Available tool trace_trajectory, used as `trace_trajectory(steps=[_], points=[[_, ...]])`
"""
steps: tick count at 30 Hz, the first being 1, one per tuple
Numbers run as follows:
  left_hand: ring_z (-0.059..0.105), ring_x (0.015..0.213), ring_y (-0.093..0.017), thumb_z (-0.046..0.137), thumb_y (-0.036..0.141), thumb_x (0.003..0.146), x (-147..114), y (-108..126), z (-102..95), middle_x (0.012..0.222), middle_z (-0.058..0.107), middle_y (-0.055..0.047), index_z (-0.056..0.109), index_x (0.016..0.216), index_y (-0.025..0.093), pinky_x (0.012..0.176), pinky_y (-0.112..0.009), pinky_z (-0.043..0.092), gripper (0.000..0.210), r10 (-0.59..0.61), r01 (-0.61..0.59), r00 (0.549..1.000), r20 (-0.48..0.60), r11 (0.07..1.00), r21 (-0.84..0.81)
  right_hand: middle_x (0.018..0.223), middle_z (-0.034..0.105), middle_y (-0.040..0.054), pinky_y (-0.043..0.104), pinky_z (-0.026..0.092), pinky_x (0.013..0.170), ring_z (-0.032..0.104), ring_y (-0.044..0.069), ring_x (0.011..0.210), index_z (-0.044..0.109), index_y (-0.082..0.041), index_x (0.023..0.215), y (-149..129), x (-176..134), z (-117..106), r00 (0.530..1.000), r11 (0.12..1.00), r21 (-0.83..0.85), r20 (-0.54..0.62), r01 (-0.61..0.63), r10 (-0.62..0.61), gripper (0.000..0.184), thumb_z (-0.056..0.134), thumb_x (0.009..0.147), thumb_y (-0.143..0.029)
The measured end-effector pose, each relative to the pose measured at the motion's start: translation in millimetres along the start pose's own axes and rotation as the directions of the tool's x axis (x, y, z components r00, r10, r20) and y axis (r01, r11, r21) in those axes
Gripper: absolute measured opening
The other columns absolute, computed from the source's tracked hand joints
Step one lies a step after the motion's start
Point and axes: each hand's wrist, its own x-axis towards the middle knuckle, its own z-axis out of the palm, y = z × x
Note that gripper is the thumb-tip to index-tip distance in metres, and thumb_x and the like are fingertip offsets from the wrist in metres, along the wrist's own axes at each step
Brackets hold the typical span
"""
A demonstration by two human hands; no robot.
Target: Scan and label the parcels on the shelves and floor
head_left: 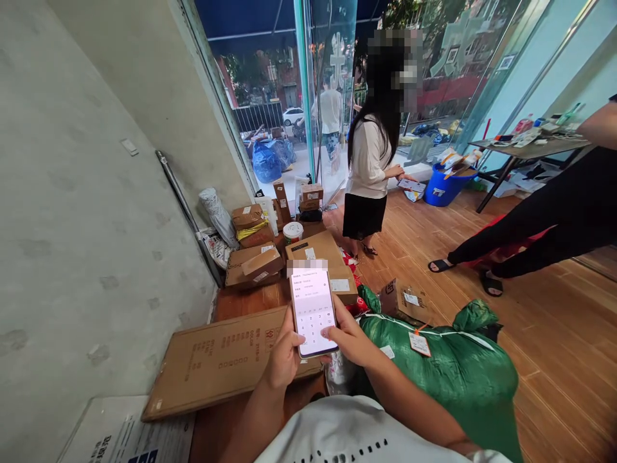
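Observation:
A smartphone [314, 307] is held upright in front of my chest, its lit screen showing lines of text and a number keypad. My left hand [284, 350] wraps the phone's left edge, thumb over the lower left of the keypad. From the other side my right hand [351, 331] grips the right edge, with its thumb on the keypad's lower right. The fingers behind the phone are mostly hidden. Beyond it lie a cardboard carton [321, 254] and, to the left, a long flat carton [212, 363].
A stuffed green sack [443, 366] bulges at my right. Smaller parcels [253, 263] and a white tub [293, 231] crowd the left wall. One person [369, 161] stands by the glass door; another's legs [520, 238] are at right, near a blue bin [444, 186] and a table [535, 149].

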Motion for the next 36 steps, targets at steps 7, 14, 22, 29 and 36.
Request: trace_trajectory(steps=[7, 14, 22, 29, 36], points=[[0.056, 0.117, -0.031, 0.055, 0.019, 0.065, -1, -5, -5.5, 0.121, 0.067, -0.006, 0.032, 0.146, 0.022, 0.091, -0.042, 0.054, 0.083, 0.033, -0.033, 0.999, 0.010, 0.999, 0.003, 0.102, 0.063, 0.0048, 0.036, 0.052, 0.067, 0.058, 0.022, 0.080, 0.043, -0.026, 0.134, -7, -2, 3, 1.000, 1.000, -0.029, -0.010, 0.011, -0.012, 0.059, 0.054, 0.076, -0.022], [0.060, 0.112, -0.034, 0.056, 0.021, 0.069, -12, 1, -11.4, 0.128, 0.062, -0.007, 0.031, 0.145, 0.029, 0.081, -0.045, 0.059, 0.081, -0.017, 0.016, 0.997, 0.078, 1.000, 0.017, 0.111, 0.061, 0.0069, 0.034, 0.049, 0.071, 0.056, 0.023, 0.090, 0.040, -0.024, 0.137, -14, -8, 14, 0.997, 0.995, -0.067, -0.026, 0.074, -0.076, 0.056, 0.049, 0.081, -0.027], [0.058, 0.116, -0.035, 0.062, 0.026, 0.069, -21, 9, -6.8, 0.124, 0.065, -0.004, 0.047, 0.137, 0.032, 0.088, -0.045, 0.056, 0.070, 0.022, -0.021, 0.989, 0.148, 1.000, -0.007, 0.124, 0.057, 0.0083, 0.043, 0.043, 0.095, 0.055, 0.027, 0.107, 0.040, -0.026, 0.140, -23, -18, 22, 0.991, 0.985, -0.120, -0.038, 0.120, -0.125, 0.058, 0.050, 0.083, -0.028], [0.060, 0.112, -0.034, 0.062, 0.025, 0.071, -32, 14, -3.8, 0.117, 0.068, -0.003, 0.053, 0.133, 0.031, 0.087, -0.043, 0.056, 0.063, 0.032, -0.032, 0.983, 0.179, 0.999, -0.006, 0.133, 0.053, 0.0070, 0.044, 0.042, 0.097, 0.053, 0.028, 0.114, 0.035, -0.030, 0.144, -29, -24, 25, 0.992, 0.985, -0.114, 0.003, 0.127, -0.127, 0.061, 0.049, 0.085, -0.028], [0.063, 0.104, -0.032, 0.060, 0.024, 0.071, -34, 8, -11.4, 0.115, 0.068, -0.003, 0.049, 0.136, 0.032, 0.079, -0.041, 0.058, 0.067, 0.046, -0.041, 0.980, 0.195, 0.999, -0.030, 0.116, 0.060, 0.0087, 0.043, 0.048, 0.086, 0.056, 0.027, 0.100, 0.035, -0.024, 0.144, -36, -29, 31, 0.995, 0.986, -0.130, -0.009, 0.101, -0.103, 0.062, 0.050, 0.084, -0.029]])
